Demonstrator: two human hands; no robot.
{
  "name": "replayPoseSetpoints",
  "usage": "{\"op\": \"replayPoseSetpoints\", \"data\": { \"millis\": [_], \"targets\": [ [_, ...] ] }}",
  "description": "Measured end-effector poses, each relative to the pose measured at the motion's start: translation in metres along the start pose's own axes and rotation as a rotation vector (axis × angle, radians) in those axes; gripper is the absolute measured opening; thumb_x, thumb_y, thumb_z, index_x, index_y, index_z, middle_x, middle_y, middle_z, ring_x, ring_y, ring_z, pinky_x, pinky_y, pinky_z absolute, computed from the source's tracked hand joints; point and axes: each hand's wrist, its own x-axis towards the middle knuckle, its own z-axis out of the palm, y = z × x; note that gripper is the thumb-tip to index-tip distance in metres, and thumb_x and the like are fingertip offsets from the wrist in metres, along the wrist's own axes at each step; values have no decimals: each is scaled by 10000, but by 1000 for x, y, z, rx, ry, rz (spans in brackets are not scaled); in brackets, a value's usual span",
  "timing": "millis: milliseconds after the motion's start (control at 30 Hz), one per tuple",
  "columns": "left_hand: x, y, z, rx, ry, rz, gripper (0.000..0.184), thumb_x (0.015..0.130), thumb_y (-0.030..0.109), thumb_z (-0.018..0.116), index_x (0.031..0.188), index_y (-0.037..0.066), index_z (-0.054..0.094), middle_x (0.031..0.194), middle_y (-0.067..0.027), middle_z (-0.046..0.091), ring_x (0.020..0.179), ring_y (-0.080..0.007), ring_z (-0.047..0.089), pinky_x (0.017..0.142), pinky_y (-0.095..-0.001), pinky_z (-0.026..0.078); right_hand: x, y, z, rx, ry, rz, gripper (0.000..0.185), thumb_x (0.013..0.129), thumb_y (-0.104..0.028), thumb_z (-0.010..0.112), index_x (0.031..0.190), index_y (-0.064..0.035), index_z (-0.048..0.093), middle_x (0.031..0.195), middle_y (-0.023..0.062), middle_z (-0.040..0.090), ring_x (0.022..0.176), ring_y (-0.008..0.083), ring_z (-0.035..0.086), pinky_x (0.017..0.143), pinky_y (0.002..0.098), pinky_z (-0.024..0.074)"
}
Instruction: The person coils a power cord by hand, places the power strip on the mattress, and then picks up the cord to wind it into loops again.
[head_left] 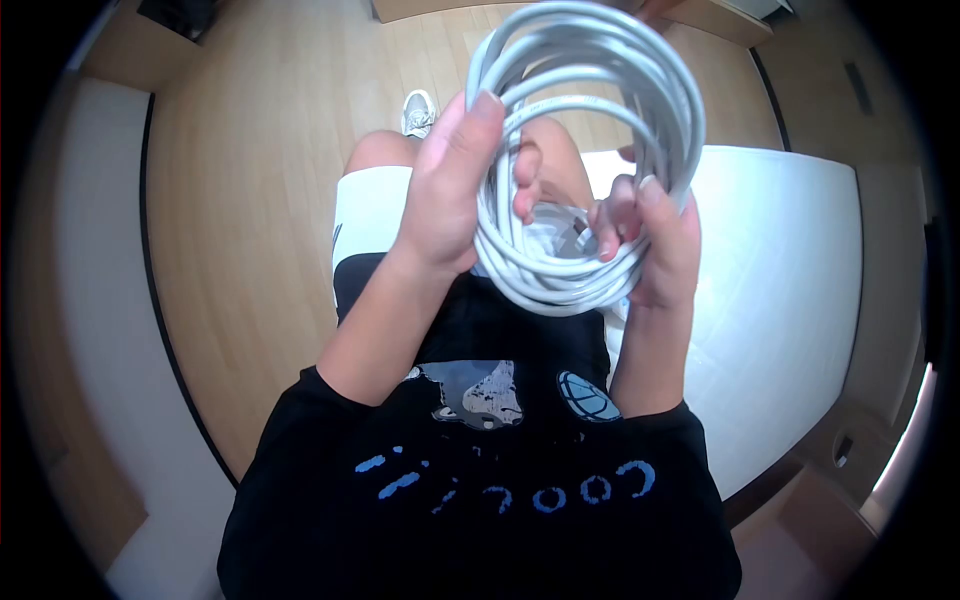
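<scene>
Black T-shirt (480, 550): nearest the camera, filling the bottom centre of the frame; blue letters run across it, with a grey printed figure and a round light-blue shape above them.
Cable coil (560, 290): upper centre, slightly right; many loops of pale grey-white cable, held up between both hands, the loops bunched at the bottom and spread wider apart at the top.
Left hand (450, 185): at the coil's left side, closed around the loops; its thumb lies on the near face and its fingertips show inside the ring.
Right hand (668, 235): at the coil's lower right, also gripping the loops, thumb on the near side, curled fingers reaching into the ring.
Clear plastic (548, 235): seen through the coil's opening, crumpled, behind the loops; a small dark-and-white piece at its right is too small to name.
White shorts (372, 205): left of the coil, partly under the shirt's hem, with bare knees beyond.
Shoe (419, 113): upper centre-left, light-coloured, resting on the floor.
Floor (260, 200): pale wood boards, across the upper left and top centre.
White surface (775, 280): right of the frame, broad and smooth, beside the person and past the right hand.
</scene>
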Motion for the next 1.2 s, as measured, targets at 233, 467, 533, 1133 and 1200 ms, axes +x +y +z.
{"op": "replayPoseSetpoints", "data": {
  "millis": [233,467,533,1133,1200],
  "targets": [
    [-7,-10,-5,100,189,63,379,1031,420,484,1150,60,466,725,-30,494,514,-77,437,461,-216,384,3,22,10,37,37,158,314,960,-269,552,1146,-18,516,570,0,421,409,108,442,507,256,391],
    [-10,-17,-9,298,197,76,358,989,227,574,1234,3,439,801,-37,549,540,-57,468,452,-209,385,1,34,1,36,41,213,378,971,-352,551,1162,-28,516,574,-1,425,415,108,436,518,252,401],
    [-9,-15,-15,336,142,84,506,918,143,666,1322,-17,407,900,-50,605,591,-46,525,470,-199,406,-2,35,-1,87,8,188,388,957,-340,574,1132,4,525,591,21,440,459,132,481,500,257,432],
    [29,-14,8,338,-49,-87,376,907,54,609,1249,-3,462,762,-41,552,495,-84,479,451,-220,405,0,15,-33,481,-194,149,430,916,-152,628,1285,9,478,664,33,470,471,116,499,558,312,504],
    [35,-18,15,331,-129,-101,353,916,63,609,1237,-10,480,798,-35,565,521,-71,488,471,-212,408,-6,14,-40,470,-166,116,416,926,-176,610,1278,4,482,662,34,470,481,140,521,573,327,511]
  ]
}}
